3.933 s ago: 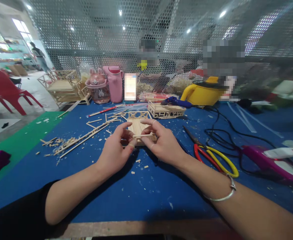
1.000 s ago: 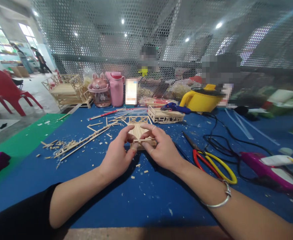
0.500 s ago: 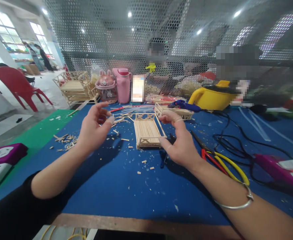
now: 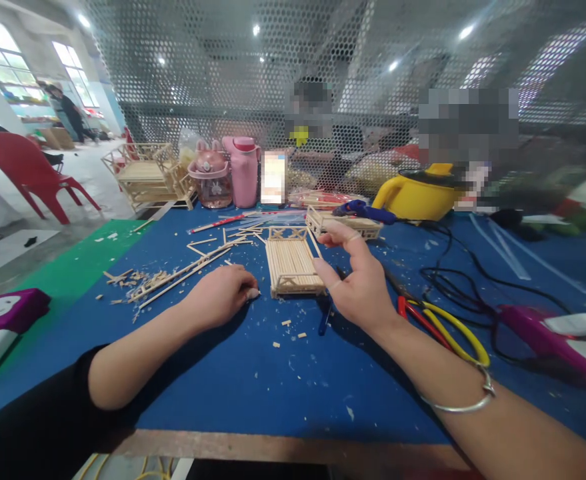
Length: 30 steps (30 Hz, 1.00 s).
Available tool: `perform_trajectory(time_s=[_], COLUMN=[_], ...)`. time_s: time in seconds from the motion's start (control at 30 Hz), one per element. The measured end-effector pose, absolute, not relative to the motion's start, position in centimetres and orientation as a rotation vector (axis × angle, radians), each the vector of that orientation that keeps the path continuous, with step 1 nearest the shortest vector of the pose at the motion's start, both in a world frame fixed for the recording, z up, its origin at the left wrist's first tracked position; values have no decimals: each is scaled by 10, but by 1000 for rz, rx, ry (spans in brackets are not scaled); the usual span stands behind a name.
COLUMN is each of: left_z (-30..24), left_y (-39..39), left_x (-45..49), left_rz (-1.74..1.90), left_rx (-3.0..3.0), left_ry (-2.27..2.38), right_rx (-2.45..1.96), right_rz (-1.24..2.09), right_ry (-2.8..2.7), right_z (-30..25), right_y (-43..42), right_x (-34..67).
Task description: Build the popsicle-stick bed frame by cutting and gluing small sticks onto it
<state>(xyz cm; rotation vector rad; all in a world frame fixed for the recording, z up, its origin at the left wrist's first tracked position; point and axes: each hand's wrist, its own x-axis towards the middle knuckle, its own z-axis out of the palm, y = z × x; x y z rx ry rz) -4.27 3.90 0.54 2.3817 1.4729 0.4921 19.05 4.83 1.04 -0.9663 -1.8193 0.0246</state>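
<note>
A small slatted frame of thin wooden sticks (image 4: 293,267) lies on the blue mat (image 4: 283,380) between my hands. My left hand (image 4: 220,297) rests on the mat just left of the frame. Its fingers are curled, with the tips pressed down at a spot where small stick pieces lie; what they pinch is hidden. My right hand (image 4: 360,283) hovers at the frame's right edge. A thin stick (image 4: 317,245) spans between its index fingertip and thumb. A silver bangle (image 4: 465,400) sits on that wrist.
Red-and-yellow scissors (image 4: 443,323), black cables (image 4: 453,267) and a purple glue gun (image 4: 547,333) lie to the right. Loose sticks (image 4: 173,277) are scattered on the left. Behind stand a second stick model (image 4: 343,223), pink bottles (image 4: 245,170) and a yellow pot (image 4: 417,193). People sit beyond the mesh.
Both hands left the frame and rose apart. My left hand then came down onto the mat beside the frame. My right hand stays raised with the thin stick.
</note>
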Motion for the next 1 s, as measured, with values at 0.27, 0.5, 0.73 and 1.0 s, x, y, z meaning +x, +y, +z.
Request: perform_trajectory(time_s=[0.27, 0.5, 0.73, 1.0], left_z=[24, 23, 16, 13], left_y=[18, 5, 8, 6], left_x=[-31, -19, -19, -16], left_rz=[946, 887, 852, 1000], left_rx=[2051, 2141, 2103, 2095], left_ry=[1220, 1097, 1114, 1114], right_rx=[-698, -575, -727, -780], right_rz=[-380, -435, -451, -433], right_ry=[-2042, -2260, -2346, -2302], right_z=[28, 32, 33, 32], right_y=[26, 10, 3, 1], right_x=[181, 176, 173, 173])
